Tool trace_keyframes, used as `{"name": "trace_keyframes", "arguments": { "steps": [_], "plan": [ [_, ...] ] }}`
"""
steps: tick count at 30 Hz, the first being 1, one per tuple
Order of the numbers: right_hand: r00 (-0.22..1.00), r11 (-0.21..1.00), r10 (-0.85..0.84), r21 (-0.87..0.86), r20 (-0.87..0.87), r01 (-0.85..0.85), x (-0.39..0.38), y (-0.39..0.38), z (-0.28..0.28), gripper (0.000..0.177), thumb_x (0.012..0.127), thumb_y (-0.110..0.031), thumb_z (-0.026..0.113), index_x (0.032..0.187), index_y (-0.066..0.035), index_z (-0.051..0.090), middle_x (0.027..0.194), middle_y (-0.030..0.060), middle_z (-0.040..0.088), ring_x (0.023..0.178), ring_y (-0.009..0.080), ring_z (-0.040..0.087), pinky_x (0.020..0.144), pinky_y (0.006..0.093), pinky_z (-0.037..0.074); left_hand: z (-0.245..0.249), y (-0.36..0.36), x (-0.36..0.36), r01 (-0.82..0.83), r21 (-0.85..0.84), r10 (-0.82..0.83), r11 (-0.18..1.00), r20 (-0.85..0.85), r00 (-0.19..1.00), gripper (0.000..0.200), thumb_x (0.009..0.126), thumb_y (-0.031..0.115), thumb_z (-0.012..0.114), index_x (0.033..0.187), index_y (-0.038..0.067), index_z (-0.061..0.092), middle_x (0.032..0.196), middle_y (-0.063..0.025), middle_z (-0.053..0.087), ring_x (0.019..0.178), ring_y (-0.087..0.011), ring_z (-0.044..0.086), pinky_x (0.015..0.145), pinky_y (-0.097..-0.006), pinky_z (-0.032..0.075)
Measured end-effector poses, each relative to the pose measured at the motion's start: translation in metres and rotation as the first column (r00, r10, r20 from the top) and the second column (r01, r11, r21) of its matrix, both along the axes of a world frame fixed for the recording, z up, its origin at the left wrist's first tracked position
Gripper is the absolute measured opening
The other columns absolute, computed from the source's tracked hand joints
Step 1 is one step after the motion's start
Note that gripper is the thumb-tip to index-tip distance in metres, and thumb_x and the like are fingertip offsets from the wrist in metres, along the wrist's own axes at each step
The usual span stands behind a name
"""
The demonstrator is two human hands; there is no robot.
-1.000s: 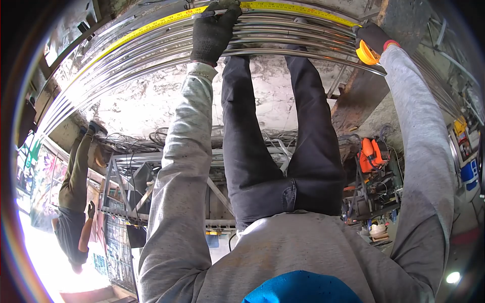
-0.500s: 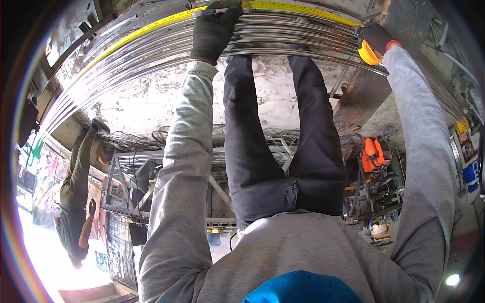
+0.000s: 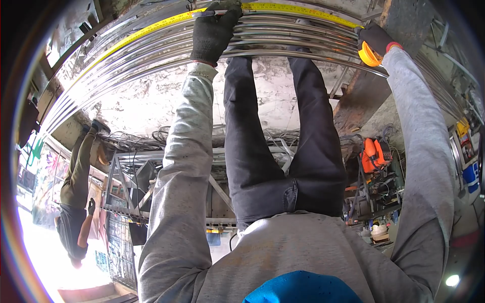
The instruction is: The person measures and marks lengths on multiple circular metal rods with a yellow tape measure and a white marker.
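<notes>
A yellow tape measure blade [image 3: 166,22] runs lengthwise over a row of thin shiny metal tubes [image 3: 298,41]. My right hand [image 3: 375,37], in a dark glove, is closed around the tape measure's end at the right, and its round orange case [image 3: 370,54] shows under the palm. My left hand [image 3: 211,38], also in a dark glove, rests over the tubes at the tape. Its fingers are closed on a thin grey pen-like stick [image 3: 200,14] lying across the blade; the fingertips are partly cut off by the top edge.
My legs [image 3: 252,126] stand close against the tubes. Behind me are a metal frame [image 3: 118,177], coiled cables [image 3: 161,134] and an orange tool or bag [image 3: 374,154] among clutter. Another person [image 3: 76,202] stands at the far left, by a bright opening.
Both hands stay almost where they were on the tape and tubes. The person at the left has shifted an arm slightly.
</notes>
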State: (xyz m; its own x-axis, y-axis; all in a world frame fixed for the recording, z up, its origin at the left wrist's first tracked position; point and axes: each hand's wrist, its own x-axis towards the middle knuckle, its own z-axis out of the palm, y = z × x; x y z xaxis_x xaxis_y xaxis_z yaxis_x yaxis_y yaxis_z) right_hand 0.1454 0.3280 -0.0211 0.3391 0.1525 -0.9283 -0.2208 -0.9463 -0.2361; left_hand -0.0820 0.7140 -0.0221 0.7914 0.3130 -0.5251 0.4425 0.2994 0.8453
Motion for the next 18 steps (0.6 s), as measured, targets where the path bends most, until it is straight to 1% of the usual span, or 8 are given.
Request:
{"name": "trace_keyframes", "arguments": {
  "steps": [1, 3, 6, 10, 13, 16, 17, 18],
  "plan": [
    [1.0, 1.0, 0.004, 0.005, -0.03, -0.004, 0.001, 0.0, -0.001, 0.038, 0.094, -0.034, 0.065, 0.078, 0.001, 0.067, 0.067, 0.0106, 0.07, 0.062, 0.0202, 0.066, 0.067, 0.034, 0.051, 0.006, 0.002, 0.0, 0.0, 0.0, 0.0, 1.0, 0.0, 1.0, 0.015, 0.099, 0.012, 0.066, 0.111, 0.002, 0.068, 0.094, -0.0032, 0.072, 0.085, -0.0115, 0.067, 0.077, -0.0278, 0.056],
    [1.0, 1.0, 0.005, 0.006, -0.029, -0.005, 0.001, -0.002, -0.002, 0.039, 0.094, -0.034, 0.065, 0.078, 0.001, 0.067, 0.068, 0.0105, 0.07, 0.062, 0.02, 0.065, 0.067, 0.0339, 0.051, 0.019, 0.005, 0.0, 0.37, 0.435, -0.335, 0.821, -0.158, 0.929, 0.017, 0.093, 0.014, 0.069, 0.107, 0.006, 0.074, 0.093, -0.0084, 0.076, 0.08, -0.0172, 0.073, 0.071, -0.0265, 0.054],
    [0.999, 1.0, 0.007, 0.013, -0.031, -0.007, 0.002, -0.005, -0.006, 0.039, 0.094, -0.034, 0.064, 0.078, 0.001, 0.068, 0.068, 0.0103, 0.07, 0.062, 0.0196, 0.065, 0.066, 0.0338, 0.05, 0.018, 0.0, 0.003, 0.187, 0.382, -0.2, 0.905, -0.006, 0.98, 0.014, 0.092, 0.011, 0.068, 0.103, 0.01, 0.076, 0.092, -0.0084, 0.075, 0.082, -0.0188, 0.073, 0.073, -0.0275, 0.054],
    [0.999, 0.998, 0.023, 0.057, -0.044, -0.021, 0.007, -0.025, -0.027, 0.036, 0.093, -0.031, 0.062, 0.078, 0.001, 0.069, 0.068, 0.0097, 0.07, 0.062, 0.0194, 0.064, 0.066, 0.0335, 0.05, 0.009, 0.003, 0.001, 0.205, 0.371, -0.242, 0.906, 0.056, 0.969, 0.014, 0.093, 0.011, 0.067, 0.104, 0.008, 0.075, 0.093, -0.0087, 0.075, 0.086, -0.0193, 0.072, 0.075, -0.0291, 0.055],
    [0.998, 0.998, 0.003, 0.056, -0.061, 0.001, 0.008, -0.03, -0.031, 0.034, 0.093, -0.028, 0.061, 0.078, 0.001, 0.069, 0.068, 0.0093, 0.07, 0.064, 0.0192, 0.064, 0.067, 0.0334, 0.05, 0.006, 0.005, -0.001, 0.23, 0.419, -0.285, 0.879, 0.073, 0.956, 0.013, 0.093, 0.011, 0.067, 0.103, 0.008, 0.075, 0.096, -0.0084, 0.075, 0.087, -0.0186, 0.072, 0.075, -0.0288, 0.055],
    [0.994, 0.996, 0.077, 0.049, -0.081, -0.073, 0.011, -0.033, -0.035, 0.032, 0.092, -0.027, 0.06, 0.079, 0.001, 0.069, 0.069, 0.0093, 0.069, 0.064, 0.0195, 0.064, 0.068, 0.0332, 0.05, 0.009, 0.003, -0.001, 0.29, 0.596, -0.371, 0.749, 0.014, 0.928, 0.013, 0.093, 0.012, 0.067, 0.103, 0.007, 0.074, 0.094, -0.0089, 0.075, 0.085, -0.0182, 0.072, 0.074, -0.0284, 0.055],
    [0.994, 0.996, 0.078, 0.049, -0.082, -0.075, 0.01, -0.027, -0.029, 0.032, 0.092, -0.027, 0.06, 0.079, 0.001, 0.069, 0.069, 0.0093, 0.069, 0.064, 0.0195, 0.064, 0.068, 0.0332, 0.05, 0.003, 0.0, 0.0, 0.18, 0.308, -0.202, 0.934, 0.04, 0.979, 0.014, 0.096, 0.011, 0.066, 0.107, 0.004, 0.071, 0.095, -0.0068, 0.073, 0.086, -0.0155, 0.07, 0.076, -0.0283, 0.055],
    [0.997, 0.998, 0.057, 0.035, -0.051, -0.055, 0.005, -0.016, -0.017, 0.031, 0.093, -0.026, 0.06, 0.08, 0.001, 0.069, 0.069, 0.0094, 0.069, 0.063, 0.0197, 0.064, 0.067, 0.0335, 0.05, 0.0, -0.001, 0.0, 0.027, -0.01, -0.027, 1.0, 0.009, 1.0, 0.015, 0.099, 0.011, 0.065, 0.111, 0.001, 0.068, 0.095, -0.0047, 0.072, 0.087, -0.0129, 0.068, 0.078, -0.0283, 0.056]
  ]
}}
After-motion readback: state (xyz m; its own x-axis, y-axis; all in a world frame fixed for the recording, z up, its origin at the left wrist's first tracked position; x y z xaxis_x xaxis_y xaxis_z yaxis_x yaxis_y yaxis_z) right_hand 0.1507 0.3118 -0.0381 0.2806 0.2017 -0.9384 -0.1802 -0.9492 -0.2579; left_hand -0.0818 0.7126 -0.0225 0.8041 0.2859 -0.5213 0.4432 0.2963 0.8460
